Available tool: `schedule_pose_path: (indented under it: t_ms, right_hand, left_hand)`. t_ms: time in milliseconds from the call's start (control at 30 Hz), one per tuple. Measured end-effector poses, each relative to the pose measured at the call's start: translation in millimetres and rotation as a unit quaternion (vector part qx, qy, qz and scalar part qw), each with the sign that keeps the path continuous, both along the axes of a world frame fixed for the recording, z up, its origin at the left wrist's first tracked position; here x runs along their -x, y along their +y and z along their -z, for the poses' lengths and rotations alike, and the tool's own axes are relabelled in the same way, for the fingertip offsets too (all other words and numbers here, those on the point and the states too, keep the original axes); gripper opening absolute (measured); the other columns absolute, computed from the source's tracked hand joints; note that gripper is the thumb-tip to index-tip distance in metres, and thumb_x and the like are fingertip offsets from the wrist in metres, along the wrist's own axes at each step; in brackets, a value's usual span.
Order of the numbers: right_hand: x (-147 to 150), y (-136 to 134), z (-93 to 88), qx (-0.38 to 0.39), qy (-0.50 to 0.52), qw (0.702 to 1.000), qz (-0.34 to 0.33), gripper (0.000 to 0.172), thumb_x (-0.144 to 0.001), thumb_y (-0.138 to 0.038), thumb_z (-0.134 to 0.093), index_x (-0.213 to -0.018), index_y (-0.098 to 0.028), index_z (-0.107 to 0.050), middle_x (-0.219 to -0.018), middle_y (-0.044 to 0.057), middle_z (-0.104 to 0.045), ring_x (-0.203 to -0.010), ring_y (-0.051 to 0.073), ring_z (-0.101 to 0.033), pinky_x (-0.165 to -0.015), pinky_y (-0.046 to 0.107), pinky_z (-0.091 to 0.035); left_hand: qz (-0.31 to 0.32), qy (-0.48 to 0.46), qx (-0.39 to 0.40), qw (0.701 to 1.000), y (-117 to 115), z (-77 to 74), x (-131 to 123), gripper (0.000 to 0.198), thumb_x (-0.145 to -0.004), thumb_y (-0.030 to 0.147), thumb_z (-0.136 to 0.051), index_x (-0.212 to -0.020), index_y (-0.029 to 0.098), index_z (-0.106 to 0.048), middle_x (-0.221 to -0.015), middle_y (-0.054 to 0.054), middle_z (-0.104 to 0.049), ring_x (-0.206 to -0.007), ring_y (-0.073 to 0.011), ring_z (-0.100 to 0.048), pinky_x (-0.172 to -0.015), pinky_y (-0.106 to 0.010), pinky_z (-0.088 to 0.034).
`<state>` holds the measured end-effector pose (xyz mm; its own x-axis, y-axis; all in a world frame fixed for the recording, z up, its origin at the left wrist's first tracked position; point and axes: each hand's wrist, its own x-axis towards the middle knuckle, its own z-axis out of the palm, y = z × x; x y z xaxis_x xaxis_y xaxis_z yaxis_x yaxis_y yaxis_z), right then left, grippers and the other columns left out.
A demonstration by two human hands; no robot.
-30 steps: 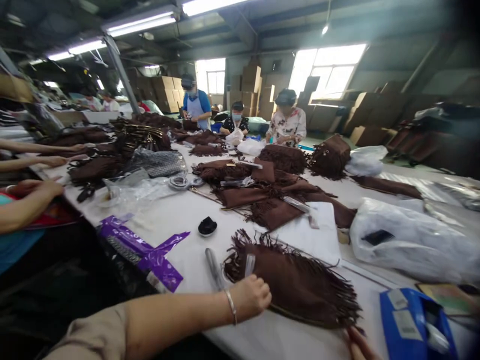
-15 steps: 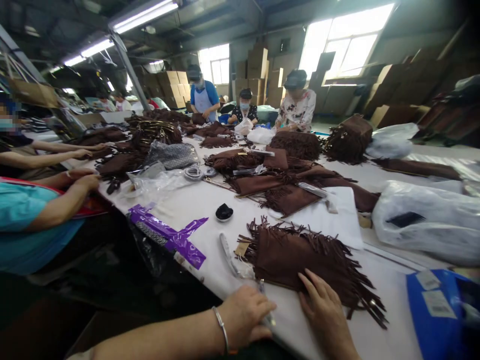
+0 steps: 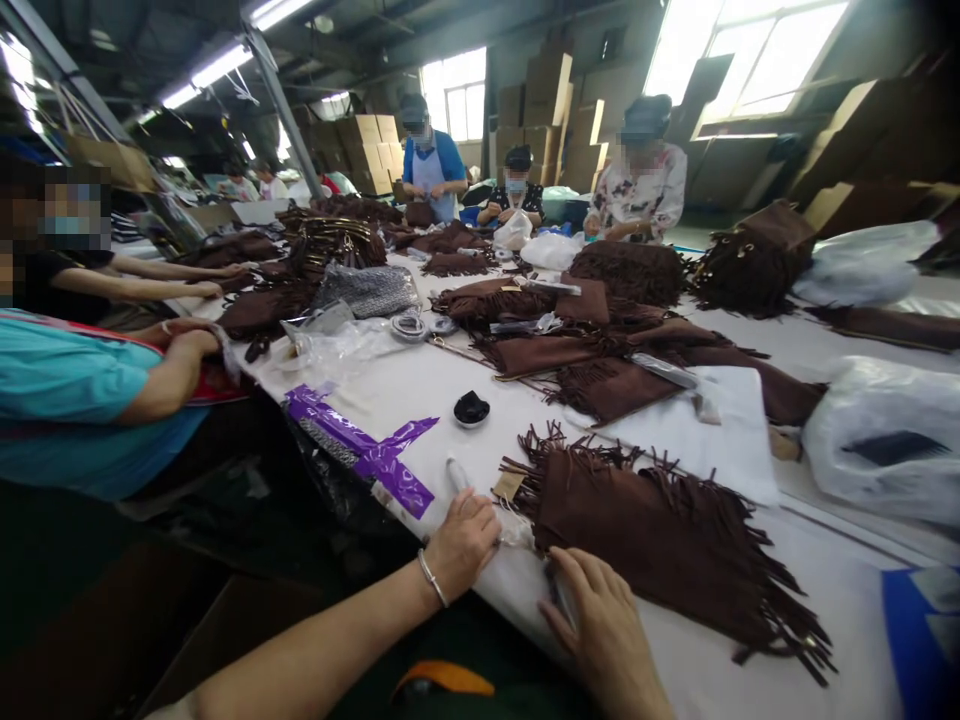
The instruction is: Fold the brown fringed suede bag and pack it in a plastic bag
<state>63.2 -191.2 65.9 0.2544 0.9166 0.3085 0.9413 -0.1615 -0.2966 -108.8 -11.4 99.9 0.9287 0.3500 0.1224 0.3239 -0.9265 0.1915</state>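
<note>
Long white-covered worktable [image 3: 420,400] in a warehouse hall stacked with cardboard cartons [image 3: 547,100]; co-workers along both sides. Left hand [image 3: 465,540], silver bangle at the wrist, curled over a slim grey tool [image 3: 454,472] at the near edge. Right hand [image 3: 600,625] loosely open, flat on the table, touching the dark brown fringed suede bag [image 3: 660,530] just beyond it. Purple plastic wrapper [image 3: 360,450] left of the left hand; small black dish [image 3: 472,408] beyond. Further brown fringed pieces [image 3: 585,370] heaped mid-table.

A long white worktable [image 3: 420,400] runs down the workshop where I sit.
Fluorescent tubes [image 3: 217,65] hang from a dark ceiling, daylight pours through bright windows [image 3: 742,50] behind my co-workers, and cardboard boxes [image 3: 547,100] stand stacked against the far wall.
</note>
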Motion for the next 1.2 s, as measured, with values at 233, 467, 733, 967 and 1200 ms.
schedule_pose_path:
  t_ms: [233, 467, 733, 967, 1200]
  right_hand:
    - [-24.8, -9.7, 21.9, -0.006, -0.042, 0.999, 0.021, 0.035, -0.084, -0.032, -0.06, -0.116, -0.023, -0.05, -0.109, 0.006, -0.06, -0.103, 0.026, -0.053, -0.086, 0.04, -0.04]
    - [-44.2, 4.3, 7.3, 0.036, 0.021, 0.999, -0.034, 0.015, -0.086, -0.029, -0.056, -0.1, -0.023, -0.057, -0.094, 0.004, -0.061, -0.089, 0.022, -0.056, -0.079, 0.035, -0.045]
    - [-55.9, 13.3, -12.0, 0.057, 0.083, 0.993, -0.063, 0.009, -0.086, -0.027, -0.052, -0.088, -0.024, -0.061, -0.087, 0.001, -0.063, -0.084, 0.017, -0.059, -0.073, 0.028, -0.049]
    - [-40.3, -2.5, -13.9, 0.074, 0.075, 0.992, -0.066, 0.036, -0.089, -0.036, -0.047, -0.121, -0.022, -0.055, -0.11, 0.006, -0.063, -0.099, 0.02, -0.059, -0.086, 0.032, -0.049]
    - [-29.5, -16.5, 30.4, -0.015, -0.131, 0.991, -0.015, 0.053, -0.079, -0.019, -0.055, -0.131, -0.023, -0.045, -0.114, 0.007, -0.06, -0.099, 0.026, -0.055, -0.084, 0.043, -0.045]
  left_hand:
    - [-0.06, 0.077, 0.148, 0.984, -40.2, -2.7, 8.2, 0.022, -0.082, 0.029, -0.063, -0.101, 0.019, -0.055, -0.097, -0.006, -0.061, -0.089, -0.0227, -0.056, -0.082, -0.035, -0.044]
    - [-0.153, 0.087, 0.662, 0.729, -46.8, 6.8, -17.6, 0.037, -0.093, 0.048, -0.038, -0.099, 0.015, -0.052, -0.063, -0.004, -0.063, -0.055, -0.0198, -0.063, -0.057, -0.029, -0.047]
    - [-0.226, -0.147, 0.883, 0.383, -102.0, 44.1, -69.9, 0.04, -0.096, 0.046, -0.034, -0.104, 0.01, -0.051, -0.092, -0.016, -0.068, -0.079, -0.0204, -0.069, -0.073, -0.031, -0.052]
    - [-0.178, 0.015, 0.814, 0.553, -87.1, 41.9, -65.2, 0.051, -0.083, 0.06, -0.053, -0.083, 0.009, -0.061, -0.069, -0.013, -0.068, -0.058, -0.0224, -0.067, -0.06, -0.037, -0.054]
    - [-0.221, -0.009, 0.495, 0.84, -25.3, 8.1, -22.8, 0.043, -0.089, 0.052, -0.043, -0.1, 0.014, -0.058, -0.06, -0.001, -0.062, -0.046, -0.0156, -0.059, -0.052, -0.026, -0.048]
